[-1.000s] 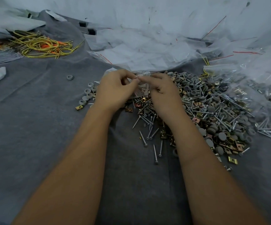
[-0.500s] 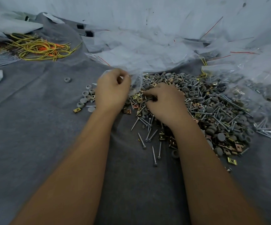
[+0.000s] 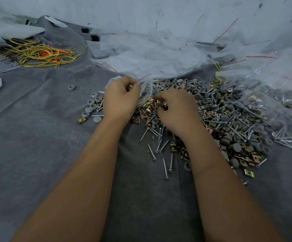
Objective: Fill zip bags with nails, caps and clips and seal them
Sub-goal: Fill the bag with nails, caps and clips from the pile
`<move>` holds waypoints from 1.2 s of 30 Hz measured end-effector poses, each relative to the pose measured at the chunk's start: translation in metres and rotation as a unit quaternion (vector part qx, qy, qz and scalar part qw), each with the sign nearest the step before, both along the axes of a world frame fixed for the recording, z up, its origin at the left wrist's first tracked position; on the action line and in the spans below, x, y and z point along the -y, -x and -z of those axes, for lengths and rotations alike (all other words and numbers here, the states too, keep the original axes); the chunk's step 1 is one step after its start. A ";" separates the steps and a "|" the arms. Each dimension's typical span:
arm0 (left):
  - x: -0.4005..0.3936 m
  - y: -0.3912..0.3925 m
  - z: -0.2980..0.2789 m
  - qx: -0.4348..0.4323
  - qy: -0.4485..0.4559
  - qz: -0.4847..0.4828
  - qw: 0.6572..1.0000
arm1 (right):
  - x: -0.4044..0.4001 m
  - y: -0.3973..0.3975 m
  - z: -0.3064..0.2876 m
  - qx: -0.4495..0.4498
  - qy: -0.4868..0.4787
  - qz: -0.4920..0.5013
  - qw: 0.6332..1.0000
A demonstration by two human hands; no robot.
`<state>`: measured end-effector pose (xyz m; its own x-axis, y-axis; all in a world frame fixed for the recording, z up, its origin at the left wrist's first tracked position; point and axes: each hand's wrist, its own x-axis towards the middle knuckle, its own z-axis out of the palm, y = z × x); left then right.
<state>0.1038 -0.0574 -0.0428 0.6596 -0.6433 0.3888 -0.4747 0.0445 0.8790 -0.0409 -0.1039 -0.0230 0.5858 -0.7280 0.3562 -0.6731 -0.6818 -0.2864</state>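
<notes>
Two bare hands are working at the near edge of a big mixed heap (image 3: 229, 119) of silver nails, round grey plastic caps and brass-coloured metal clips, all spread over a grey felt-covered worktop (image 3: 36, 137). From the head view, the left hand (image 3: 120, 100) has its fingers curled, pinching the rim of a small clear plastic zip bag (image 3: 146, 88) that sits just beyond it, touching the heap's left edge. The right hand (image 3: 176, 110) is down in the pile with fingers bent around some brass clips; can't tell exactly how many it's got. A few loose grey caps (image 3: 92, 105) lie left of the left hand. Far behind is a drift of empty clear zip bags (image 3: 150, 55), filled bags (image 3: 272, 95) on the right, and a tangle of yellow and orange wire (image 3: 40, 55) far left.
</notes>
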 end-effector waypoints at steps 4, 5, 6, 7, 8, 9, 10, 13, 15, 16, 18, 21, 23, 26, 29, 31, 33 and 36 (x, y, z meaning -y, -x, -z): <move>0.001 0.000 0.000 0.000 -0.002 -0.001 1.000 | 0.002 -0.001 0.001 -0.048 -0.004 -0.015 0.999; 0.001 0.000 0.000 -0.001 -0.002 -0.001 1.000 | 0.003 -0.001 0.001 -0.047 -0.001 -0.014 0.999; 0.001 0.000 0.001 -0.001 -0.003 -0.001 1.000 | 0.002 -0.001 0.001 -0.041 0.002 -0.013 0.999; 0.001 0.000 0.001 -0.001 -0.004 -0.001 1.000 | 0.001 -0.001 0.001 -0.028 0.007 -0.013 1.000; 0.001 0.000 0.001 0.000 -0.004 -0.001 1.000 | 0.000 -0.001 0.000 -0.010 0.015 -0.012 1.000; 0.001 0.000 0.001 0.000 -0.003 0.000 1.000 | 0.000 -0.001 0.000 0.010 0.025 -0.010 1.000; 0.000 0.000 0.000 -0.001 0.000 0.003 1.000 | -0.001 -0.001 -0.001 0.030 0.035 -0.005 0.999; -0.001 0.001 0.000 0.000 0.009 0.010 1.000 | -0.001 -0.001 -0.003 0.090 0.038 0.016 0.995; -0.001 0.002 0.000 0.006 0.013 0.013 1.000 | -0.001 -0.001 -0.004 0.143 0.024 0.024 0.989; -0.001 0.003 0.000 0.009 0.015 0.016 1.000 | -0.002 -0.001 -0.004 0.184 0.013 0.024 0.983; -0.002 0.004 -0.001 0.013 0.021 0.025 0.999 | -0.004 -0.001 -0.006 0.285 -0.014 0.017 0.958; -0.004 0.006 -0.002 0.012 0.035 0.037 0.999 | -0.009 -0.004 -0.009 0.392 -0.042 -0.020 0.919; -0.005 0.007 -0.003 0.014 0.039 0.044 0.998 | -0.010 -0.006 -0.010 0.398 -0.059 -0.040 0.915; -0.007 0.009 -0.006 0.008 0.043 0.053 0.998 | -0.011 -0.008 -0.006 0.361 -0.074 -0.053 0.928; -0.007 0.010 -0.008 -0.017 0.056 0.045 0.997 | -0.009 -0.010 -0.001 0.285 -0.055 -0.035 0.956; -0.007 0.010 -0.009 -0.025 0.064 0.034 0.997 | -0.008 -0.009 -0.001 0.281 -0.059 -0.029 0.957; -0.006 0.010 -0.009 -0.028 0.072 0.022 0.997 | -0.007 -0.009 -0.003 0.301 -0.062 -0.024 0.951; -0.004 0.008 -0.008 -0.038 0.078 0.003 0.996 | -0.007 -0.008 -0.003 0.296 -0.065 -0.001 0.953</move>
